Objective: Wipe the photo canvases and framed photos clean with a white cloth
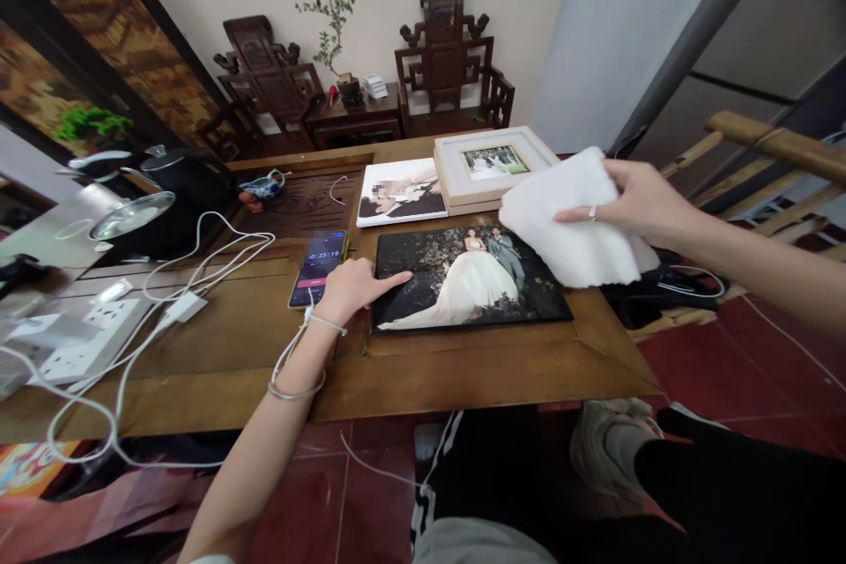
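Note:
A dark wedding photo panel (pixel 429 282) lies flat on the wooden table, picturing a couple, one in a long white gown. At its left edge is my left hand (pixel 357 286), the thumb laid over the picture's surface and the other fingers curled by the edge, partly hidden. My right hand (pixel 638 198) grips a folded white cloth (pixel 561 211), which covers the panel's upper right corner. Behind the panel are a second photo panel (pixel 403 203) with a white background and a pale framed photo (pixel 456 185).
A phone (pixel 319 269) showing a timer lies left of my left hand. Farther left are white cables (pixel 198 256), a power strip (pixel 92 339), a black kettle (pixel 189 181) and a small teapot (pixel 263 187) on a tea tray (pixel 304 211). A wooden chair (pixel 760 132) stands at right.

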{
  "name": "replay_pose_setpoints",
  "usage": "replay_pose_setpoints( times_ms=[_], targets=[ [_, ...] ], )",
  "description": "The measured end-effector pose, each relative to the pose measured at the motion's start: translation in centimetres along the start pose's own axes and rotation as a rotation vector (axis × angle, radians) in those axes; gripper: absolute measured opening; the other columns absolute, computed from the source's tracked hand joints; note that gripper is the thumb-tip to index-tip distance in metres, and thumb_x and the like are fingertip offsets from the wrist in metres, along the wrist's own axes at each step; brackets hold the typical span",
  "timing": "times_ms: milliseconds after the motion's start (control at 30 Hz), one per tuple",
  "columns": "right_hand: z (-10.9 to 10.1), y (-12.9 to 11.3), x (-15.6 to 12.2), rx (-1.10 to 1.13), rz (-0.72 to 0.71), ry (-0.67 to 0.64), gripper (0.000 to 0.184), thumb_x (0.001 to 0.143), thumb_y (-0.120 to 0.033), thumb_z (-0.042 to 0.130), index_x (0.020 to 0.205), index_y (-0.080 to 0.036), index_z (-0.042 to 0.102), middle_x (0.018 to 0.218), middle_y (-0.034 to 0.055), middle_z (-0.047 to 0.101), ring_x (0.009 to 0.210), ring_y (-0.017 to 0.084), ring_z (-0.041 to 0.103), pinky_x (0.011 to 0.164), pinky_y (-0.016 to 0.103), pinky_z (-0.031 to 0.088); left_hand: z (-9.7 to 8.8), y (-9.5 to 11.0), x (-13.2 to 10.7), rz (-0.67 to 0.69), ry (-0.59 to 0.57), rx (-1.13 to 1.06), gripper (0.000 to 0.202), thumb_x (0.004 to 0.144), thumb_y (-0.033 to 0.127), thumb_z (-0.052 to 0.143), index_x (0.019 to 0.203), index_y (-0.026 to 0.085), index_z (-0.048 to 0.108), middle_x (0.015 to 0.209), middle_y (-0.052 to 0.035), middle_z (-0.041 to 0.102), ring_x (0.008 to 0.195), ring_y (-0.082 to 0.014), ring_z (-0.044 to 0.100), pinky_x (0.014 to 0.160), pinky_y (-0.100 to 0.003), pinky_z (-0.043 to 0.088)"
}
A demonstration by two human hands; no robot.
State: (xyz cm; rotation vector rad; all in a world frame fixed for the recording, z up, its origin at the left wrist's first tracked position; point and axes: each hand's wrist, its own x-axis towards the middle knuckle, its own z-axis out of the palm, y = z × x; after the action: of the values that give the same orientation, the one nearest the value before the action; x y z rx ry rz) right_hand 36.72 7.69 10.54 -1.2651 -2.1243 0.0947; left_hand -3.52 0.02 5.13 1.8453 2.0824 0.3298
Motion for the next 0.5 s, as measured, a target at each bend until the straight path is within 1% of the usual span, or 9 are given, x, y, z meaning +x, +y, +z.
replay_pose_setpoints(
  times_ms=[67, 133, 167, 200, 233, 300, 333, 400, 500],
  targets=[
    [-1.1, 0.5, 0.2, -0.074, 0.026, 0.029, 0.031, 0.075, -0.051, 0.071, 0.087, -0.027, 0.055, 0.074, 0.0032, 0.064, 0.068, 0.024, 0.059, 0.061, 0.041, 0.05, 0.1, 0.3, -0.4, -0.006, 0.055, 0.049, 0.064, 0.065, 0.083, 0.066, 0.05, 0.021, 0.054, 0.046, -0.0104, 0.053, 0.068, -0.0351, 0.064, 0.067, -0.036, 0.04],
    [-2.0, 0.7, 0.3, -0.243, -0.026, 0.044, 0.025, 0.077, -0.044, 0.069, 0.085, -0.028, 0.051, 0.07, 0.0032, 0.06, 0.068, 0.028, 0.061, 0.064, 0.046, 0.051, 0.6, 0.7, -0.9, -0.013, 0.154, 0.112, 0.067, 0.065, 0.084, 0.064, 0.064, 0.017, 0.064, 0.062, -0.0159, 0.062, 0.081, -0.0405, 0.066, 0.073, -0.04, 0.044],
    [-2.2, 0.6, 0.1, -0.313, -0.068, 0.046, 0.019, 0.079, -0.037, 0.065, 0.086, -0.028, 0.05, 0.076, 0.0055, 0.062, 0.073, 0.031, 0.063, 0.066, 0.048, 0.052, 1.0, 0.8, -1.0, -0.015, 0.199, 0.142, 0.07, 0.068, 0.084, 0.062, 0.078, 0.014, 0.068, 0.075, -0.0194, 0.067, 0.089, -0.0427, 0.066, 0.077, -0.042, 0.046],
    [-2.1, 0.4, -0.1, -0.356, -0.116, 0.029, 0.011, 0.082, -0.029, 0.06, 0.09, -0.027, 0.052, 0.089, 0.0095, 0.066, 0.083, 0.034, 0.066, 0.071, 0.052, 0.053, 1.5, 1.0, -1.2, -0.002, 0.241, 0.155, 0.073, 0.072, 0.08, 0.061, 0.096, 0.012, 0.069, 0.091, -0.0225, 0.068, 0.097, -0.0438, 0.065, 0.082, -0.044, 0.047],
    [-1.8, 0.2, -0.5, -0.369, -0.173, -0.002, 0.012, 0.084, -0.021, 0.053, 0.094, -0.026, 0.054, 0.109, 0.0135, 0.067, 0.098, 0.037, 0.065, 0.078, 0.055, 0.053, 2.0, 1.1, -1.2, 0.034, 0.3, 0.144, 0.074, 0.078, 0.074, 0.061, 0.114, 0.011, 0.064, 0.108, -0.0248, 0.066, 0.107, -0.0439, 0.062, 0.087, -0.046, 0.047],
    [-0.4, -0.4, -1.7, -0.331, -0.321, -0.105, 0.029, 0.085, -0.007, 0.042, 0.101, -0.024, 0.058, 0.147, 0.0123, 0.05, 0.129, 0.037, 0.052, 0.096, 0.057, 0.05, 3.1, 1.1, -1.1, 0.186, 0.354, 0.089, 0.07, 0.087, 0.057, 0.06, 0.14, 0.012, 0.048, 0.141, -0.0262, 0.05, 0.128, -0.042, 0.05, 0.1, -0.05, 0.044],
    [0.7, -0.7, -2.5, -0.301, -0.399, -0.166, 0.034, 0.085, -0.004, 0.039, 0.103, -0.024, 0.061, 0.156, 0.0089, 0.042, 0.139, 0.036, 0.043, 0.103, 0.057, 0.047, 3.6, 1.0, -1.0, 0.271, 0.344, 0.061, 0.068, 0.09, 0.05, 0.059, 0.144, 0.012, 0.043, 0.15, -0.026, 0.042, 0.135, -0.0412, 0.043, 0.105, -0.052, 0.041],
    [3.0, -1.2, -4.5, -0.252, -0.518, -0.288, 0.04, 0.087, -0.003, 0.038, 0.106, -0.025, 0.065, 0.159, 0.0056, 0.04, 0.146, 0.033, 0.034, 0.107, 0.059, 0.043, 4.4, 0.8, -0.8, 0.381, 0.3, 0.017, 0.063, 0.094, 0.043, 0.055, 0.147, 0.013, 0.041, 0.159, -0.0244, 0.029, 0.144, -0.0404, 0.032, 0.11, -0.058, 0.035],
    [5.8, -2.3, -7.6, -0.231, -0.566, -0.44, 0.047, 0.086, -0.004, 0.043, 0.116, -0.03, 0.067, 0.157, 0.0041, 0.042, 0.147, 0.034, 0.031, 0.106, 0.063, 0.042, 5.0, 0.4, -0.9, 0.463, 0.238, -0.019, 0.058, 0.094, 0.045, 0.055, 0.144, 0.016, 0.045, 0.163, -0.0213, 0.026, 0.147, -0.0389, 0.027, 0.112, -0.064, 0.032]
  ],
)
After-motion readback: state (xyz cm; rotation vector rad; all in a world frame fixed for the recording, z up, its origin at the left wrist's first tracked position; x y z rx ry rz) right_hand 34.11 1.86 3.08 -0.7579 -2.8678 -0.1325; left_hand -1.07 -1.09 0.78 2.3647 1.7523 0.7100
